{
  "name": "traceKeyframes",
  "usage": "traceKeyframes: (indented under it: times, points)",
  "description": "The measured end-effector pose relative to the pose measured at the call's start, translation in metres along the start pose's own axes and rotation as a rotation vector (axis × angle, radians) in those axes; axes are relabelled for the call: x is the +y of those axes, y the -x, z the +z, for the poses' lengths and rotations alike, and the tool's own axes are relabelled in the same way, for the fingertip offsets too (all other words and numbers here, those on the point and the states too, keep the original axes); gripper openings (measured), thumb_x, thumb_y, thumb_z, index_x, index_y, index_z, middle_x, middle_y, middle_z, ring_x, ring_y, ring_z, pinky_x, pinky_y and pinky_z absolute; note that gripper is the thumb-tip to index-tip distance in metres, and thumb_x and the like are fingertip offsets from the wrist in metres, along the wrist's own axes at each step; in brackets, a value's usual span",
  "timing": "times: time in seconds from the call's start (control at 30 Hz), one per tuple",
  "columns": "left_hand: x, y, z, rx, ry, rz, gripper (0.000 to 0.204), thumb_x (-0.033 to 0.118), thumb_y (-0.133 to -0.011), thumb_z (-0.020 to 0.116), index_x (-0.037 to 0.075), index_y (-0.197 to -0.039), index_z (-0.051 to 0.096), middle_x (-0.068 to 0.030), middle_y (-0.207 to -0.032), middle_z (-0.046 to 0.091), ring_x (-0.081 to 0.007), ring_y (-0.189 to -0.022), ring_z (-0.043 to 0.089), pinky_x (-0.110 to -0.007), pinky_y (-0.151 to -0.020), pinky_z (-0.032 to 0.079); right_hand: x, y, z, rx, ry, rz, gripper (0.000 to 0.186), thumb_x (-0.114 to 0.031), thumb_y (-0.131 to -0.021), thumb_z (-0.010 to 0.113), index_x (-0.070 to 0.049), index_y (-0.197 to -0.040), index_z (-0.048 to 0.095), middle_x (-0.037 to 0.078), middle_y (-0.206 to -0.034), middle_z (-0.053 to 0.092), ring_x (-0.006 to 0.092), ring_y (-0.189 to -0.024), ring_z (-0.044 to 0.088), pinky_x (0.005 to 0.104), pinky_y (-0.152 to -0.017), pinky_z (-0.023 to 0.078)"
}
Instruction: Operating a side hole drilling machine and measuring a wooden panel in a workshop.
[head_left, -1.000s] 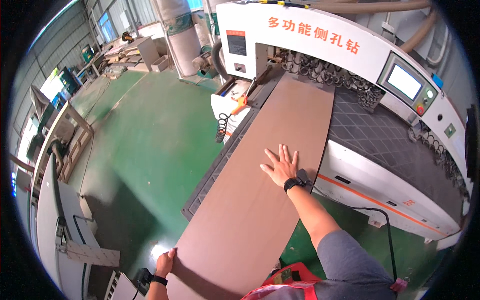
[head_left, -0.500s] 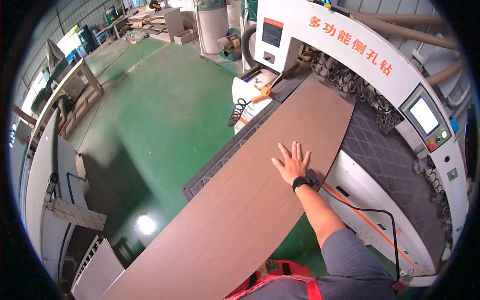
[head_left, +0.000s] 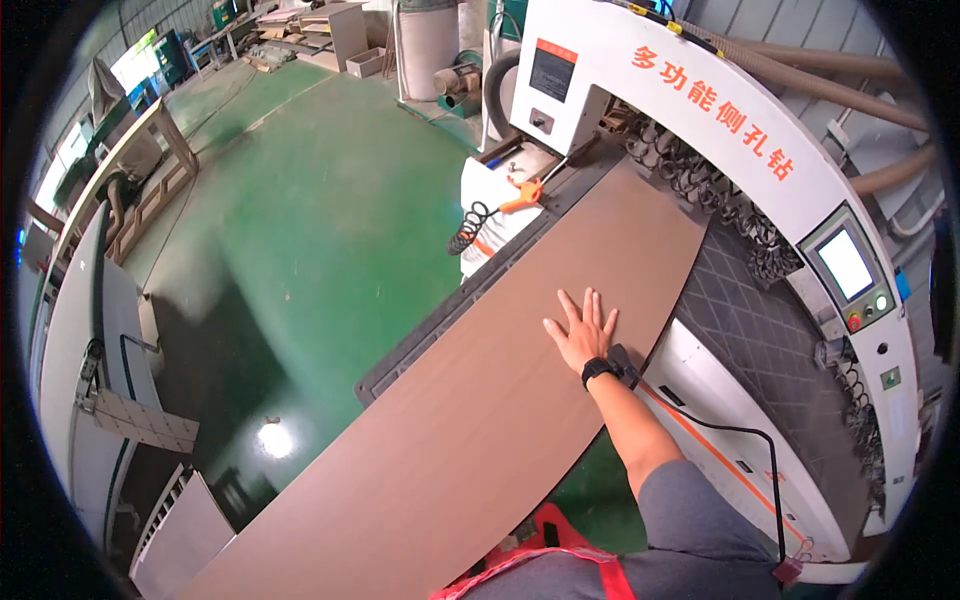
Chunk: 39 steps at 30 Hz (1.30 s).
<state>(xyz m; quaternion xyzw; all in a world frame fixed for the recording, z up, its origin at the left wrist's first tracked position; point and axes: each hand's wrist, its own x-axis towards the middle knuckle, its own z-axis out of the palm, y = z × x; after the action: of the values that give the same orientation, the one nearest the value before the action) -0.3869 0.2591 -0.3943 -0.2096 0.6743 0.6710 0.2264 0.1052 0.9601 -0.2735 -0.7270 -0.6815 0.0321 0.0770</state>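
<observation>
A long brown panel (head_left: 450, 440) stretches from the lower left up to the drilling machine, its far part resting on the machine's dark bed (head_left: 745, 300). My right hand (head_left: 580, 332) lies flat on the panel near its right edge, palm down, fingers spread, gripping nothing. A black band circles that wrist, and a small dark block with a black cable (head_left: 720, 425) sits beside it. The panel's far end meets the machine's white arched frame (head_left: 690, 100), where coiled black hoses (head_left: 690, 165) hang. My left hand is not in view.
An orange air gun (head_left: 522, 195) with a coiled black hose lies by the bed's left side. The control screen (head_left: 845, 260) and buttons are on the frame at the right. Left stands another white machine (head_left: 75, 340). Stacked boards (head_left: 305, 35) lie far back on the green floor (head_left: 320, 220).
The view has shifted slightly, so the surroundings sit a little differently in the picture. My right hand remains flat at about the same spot on the panel.
</observation>
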Motion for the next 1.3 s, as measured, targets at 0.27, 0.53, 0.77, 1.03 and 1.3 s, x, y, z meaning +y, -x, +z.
traceKeyframes:
  times: [0.27, 0.53, 0.77, 1.03, 1.3]
  points:
    - [0.020, 0.066, 0.162, -0.052, 0.029, -0.013, 0.085, 0.070, -0.097, 0.034, 0.005, -0.151, 0.037, -0.0146, -0.155, 0.039, -0.0312, -0.140, 0.037, -0.045, -0.119, 0.026, 0.036, -0.042, -0.002, -0.002, 0.017, 0.053, 0.071, -0.066, -0.095, 0.043, -0.033, -0.157, 0.029, 0.021, -0.164, 0.018, 0.0313, -0.154, 0.012, 0.0640, -0.119, 0.002]
    - [0.014, 0.131, 0.252, -0.105, 0.043, -0.043, 0.084, 0.069, -0.098, 0.035, 0.005, -0.152, 0.035, -0.0166, -0.155, 0.038, -0.0319, -0.140, 0.037, -0.047, -0.118, 0.027, 0.049, -0.056, -0.001, 0.028, -0.016, 0.005, 0.071, -0.065, -0.095, 0.044, -0.032, -0.157, 0.030, 0.022, -0.163, 0.018, 0.0321, -0.153, 0.012, 0.0641, -0.118, 0.002]
    - [0.004, 0.188, 0.275, -0.124, 0.118, -0.040, 0.083, 0.068, -0.099, 0.037, 0.005, -0.152, 0.033, -0.0184, -0.155, 0.037, -0.0326, -0.140, 0.037, -0.049, -0.117, 0.029, 0.051, -0.058, -0.005, 0.027, -0.018, -0.009, 0.071, -0.066, -0.095, 0.044, -0.032, -0.156, 0.030, 0.022, -0.163, 0.018, 0.0324, -0.154, 0.011, 0.0644, -0.118, 0.001]
    - [-0.020, 0.241, 0.264, -0.114, 0.179, 0.020, 0.082, 0.066, -0.099, 0.038, 0.004, -0.153, 0.031, -0.0202, -0.155, 0.036, -0.0332, -0.140, 0.037, -0.051, -0.116, 0.030, 0.053, -0.058, -0.004, 0.048, -0.080, -0.016, 0.073, -0.064, -0.093, 0.049, -0.030, -0.156, 0.032, 0.023, -0.163, 0.021, 0.0336, -0.153, 0.012, 0.0640, -0.119, 0.001]
    - [-0.037, 0.210, 0.244, -0.016, 0.170, 0.084, 0.084, 0.070, -0.099, 0.029, 0.008, -0.156, 0.025, -0.0147, -0.159, 0.032, -0.0321, -0.142, 0.034, -0.049, -0.120, 0.024, 0.128, -0.037, -0.027, 0.045, -0.152, -0.005, 0.062, -0.058, -0.092, 0.055, -0.029, -0.147, 0.046, 0.013, -0.159, 0.033, 0.0325, -0.150, 0.020, 0.0659, -0.117, 0.007]
